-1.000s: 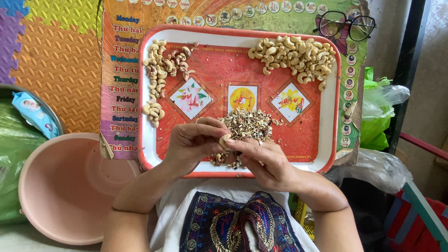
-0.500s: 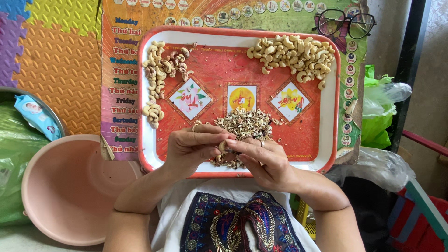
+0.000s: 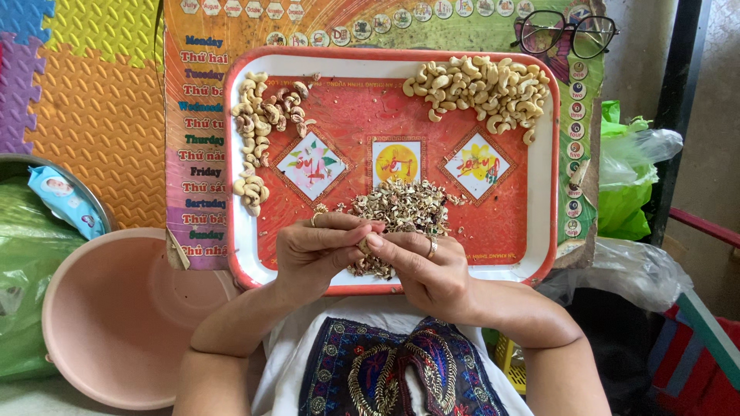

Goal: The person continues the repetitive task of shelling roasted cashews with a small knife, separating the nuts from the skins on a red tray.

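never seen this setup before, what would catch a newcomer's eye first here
The red tray with white rim fills the middle, with a heap of pale peeled cashews in its far right corner and a line of darker nuts down its far left side. Over a pile of skin scraps at the near edge, the left hand and right hand meet, fingers pinching one nut. A pink basin sits at left.

Bare red floor of the tray (image 3: 493,223) lies open right of the husk heap (image 3: 401,212), and there's a clear band above the heap too, up between the two nut piles. Peeled cashews (image 3: 482,88) block the far right corner, unpeeled cashews (image 3: 258,127) line the left rim. Both hands, left hand (image 3: 316,250) and right hand (image 3: 424,266), crowd the heap's near edge.
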